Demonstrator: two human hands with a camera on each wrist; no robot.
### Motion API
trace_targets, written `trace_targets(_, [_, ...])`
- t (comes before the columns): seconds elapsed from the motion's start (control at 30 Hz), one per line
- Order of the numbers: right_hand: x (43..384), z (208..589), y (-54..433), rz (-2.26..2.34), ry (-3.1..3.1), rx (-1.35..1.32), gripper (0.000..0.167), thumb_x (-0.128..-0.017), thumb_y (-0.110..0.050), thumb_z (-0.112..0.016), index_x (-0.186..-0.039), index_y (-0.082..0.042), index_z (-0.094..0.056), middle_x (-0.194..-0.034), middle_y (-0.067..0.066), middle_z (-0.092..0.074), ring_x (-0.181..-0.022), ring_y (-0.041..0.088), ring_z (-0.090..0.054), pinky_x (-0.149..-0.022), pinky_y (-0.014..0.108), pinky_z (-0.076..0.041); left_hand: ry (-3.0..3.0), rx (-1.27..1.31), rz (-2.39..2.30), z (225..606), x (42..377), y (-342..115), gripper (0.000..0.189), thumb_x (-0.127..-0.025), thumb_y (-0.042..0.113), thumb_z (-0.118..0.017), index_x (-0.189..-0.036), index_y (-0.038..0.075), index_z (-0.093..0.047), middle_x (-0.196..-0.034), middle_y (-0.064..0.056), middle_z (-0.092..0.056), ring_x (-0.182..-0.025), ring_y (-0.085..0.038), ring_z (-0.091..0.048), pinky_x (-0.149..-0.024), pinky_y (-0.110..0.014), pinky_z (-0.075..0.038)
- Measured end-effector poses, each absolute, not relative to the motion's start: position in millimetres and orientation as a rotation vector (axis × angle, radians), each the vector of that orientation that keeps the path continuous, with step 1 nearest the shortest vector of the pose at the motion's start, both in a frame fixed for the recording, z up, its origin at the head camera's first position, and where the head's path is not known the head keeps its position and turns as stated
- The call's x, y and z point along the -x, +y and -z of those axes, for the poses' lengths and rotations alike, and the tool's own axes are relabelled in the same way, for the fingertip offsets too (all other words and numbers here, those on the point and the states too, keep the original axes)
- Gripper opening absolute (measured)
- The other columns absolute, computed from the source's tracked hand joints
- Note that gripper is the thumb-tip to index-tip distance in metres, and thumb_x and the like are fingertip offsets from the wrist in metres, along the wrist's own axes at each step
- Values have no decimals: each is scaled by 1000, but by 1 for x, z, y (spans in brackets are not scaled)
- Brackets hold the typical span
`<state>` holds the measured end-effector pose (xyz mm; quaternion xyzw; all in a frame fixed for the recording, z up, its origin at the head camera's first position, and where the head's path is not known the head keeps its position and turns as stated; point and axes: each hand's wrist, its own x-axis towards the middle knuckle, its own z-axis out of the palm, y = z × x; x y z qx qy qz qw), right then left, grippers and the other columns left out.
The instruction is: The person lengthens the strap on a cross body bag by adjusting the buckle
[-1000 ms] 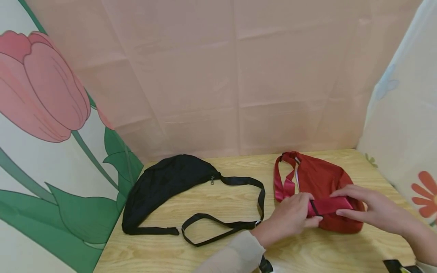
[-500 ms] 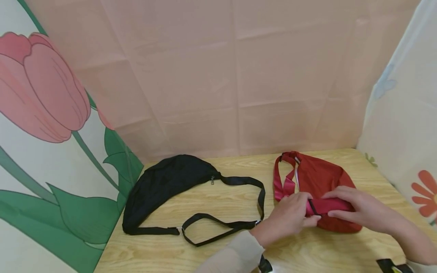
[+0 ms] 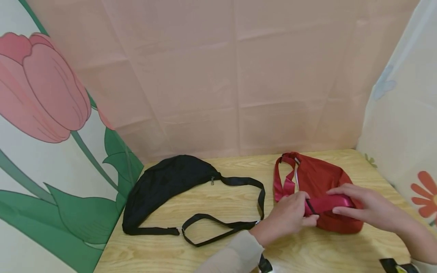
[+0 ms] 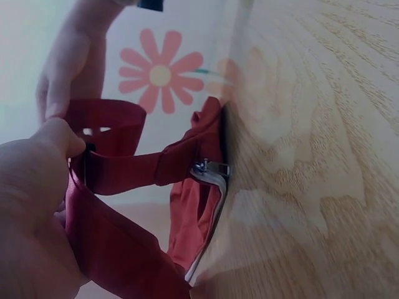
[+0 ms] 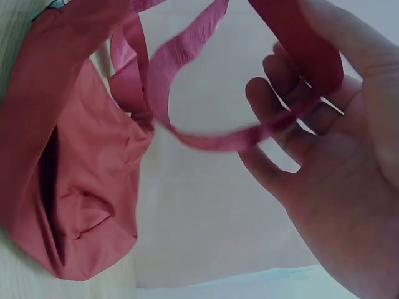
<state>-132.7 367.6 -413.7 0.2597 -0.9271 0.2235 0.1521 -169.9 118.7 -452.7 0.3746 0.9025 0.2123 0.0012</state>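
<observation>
A red bag (image 3: 317, 174) lies on the right of the wooden table in the head view. Over its front, my left hand (image 3: 290, 214) pinches its crimson strap (image 3: 329, 203) beside a black slider buckle (image 3: 310, 207). My right hand (image 3: 368, 206) holds the folded strap loop further right, thumb below and fingers above. The right wrist view shows the strap loop (image 5: 318, 62) passing between the thumb and fingers of the right hand (image 5: 349, 156). In the left wrist view a metal zipper pull (image 4: 215, 168) hangs at the bag's pale zipper.
A black crescent-shaped bag (image 3: 170, 189) lies on the left of the table (image 3: 225, 208). Its long black strap (image 3: 242, 181) loops across the middle toward my left forearm. A pink sheet (image 3: 235, 79) backs the table, with flower-printed sheets at both sides.
Both hands keep their places on the strap. My right hand shifted slightly left, then back right, and the strap loop between the hands changed shape a little. The bags have stayed put.
</observation>
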Motion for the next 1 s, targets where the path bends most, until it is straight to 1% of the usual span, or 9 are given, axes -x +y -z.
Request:
trace_targets(0.13, [137,421,381,-763,-2710,-633,45,-85,-14,-83,-125,-26,-66,-116,-16,-63,-104,-12,-50,-78,8,-41,2814,-1091,-728,454,169,118,46,-96,47,-66,-127,19,-47,-79,14,-51,-62,2,-47,-53,-12,-37])
trace_targets(0.37, [150,445,410,-952,-2752,-493,33,-104,-13,-57,-134,-1,-59,-124,-32,-46,-113,-25,-33,-83,1,-32,2781,-979,-791,457,167,117,49,-95,45,-67,-128,21,-41,-72,12,-49,-57,-1,-48,-50,-16,-38])
trace_targets(0.5, [159,466,418,-980,-2809,-476,38,-108,-16,-49,-139,5,-52,-137,4,-55,-114,-24,-29,-89,-3,-21,2754,-942,-856,457,166,117,50,-94,43,-68,-128,21,-39,-67,10,-50,-52,-2,-48,-49,-17,-38])
trace_targets(0.6, [165,485,424,-957,-2869,-512,39,-108,-15,-48,-138,9,-50,-135,35,-51,-115,-20,-33,-89,-4,-17,2745,-941,-879,457,166,116,50,-93,41,-68,-128,20,-39,-65,10,-50,-50,-2,-47,-48,-16,-37])
trace_targets(0.63, [165,491,425,-930,-2891,-518,39,-107,-14,-49,-137,10,-50,-134,36,-52,-114,-18,-36,-88,-3,-18,2744,-943,-883,457,167,116,51,-92,41,-68,-127,20,-39,-64,10,-50,-50,-2,-46,-48,-16,-37])
trace_targets(0.73, [165,505,427,-894,-2978,-547,44,-107,-13,-50,-138,17,-45,-136,42,-47,-131,6,-45,-89,-4,-15,2745,-960,-886,458,168,115,51,-91,40,-69,-127,19,-39,-62,10,-50,-49,-2,-46,-48,-16,-37])
trace_targets(0.87, [166,513,424,-950,-3043,-542,59,-105,-17,-54,-142,24,-33,-142,50,-32,-136,61,-27,-91,-5,0,2691,-925,-959,458,169,114,52,-90,40,-68,-129,19,-40,-63,9,-50,-51,-4,-48,-49,-17,-39])
trace_targets(0.93, [167,517,424,-954,-3039,-541,65,-103,-19,-58,-143,25,-31,-144,52,-26,-134,71,-16,-102,3,8,2662,-905,-1007,457,169,114,52,-91,39,-67,-130,20,-40,-64,9,-50,-53,-4,-49,-51,-17,-39])
trace_targets(1.0, [168,525,427,-832,-3012,-567,70,-100,-22,-63,-142,25,-32,-146,51,-25,-140,66,-9,-113,16,12,2658,-905,-1030,456,170,113,52,-92,39,-67,-131,20,-40,-64,8,-50,-54,-5,-49,-52,-17,-39])
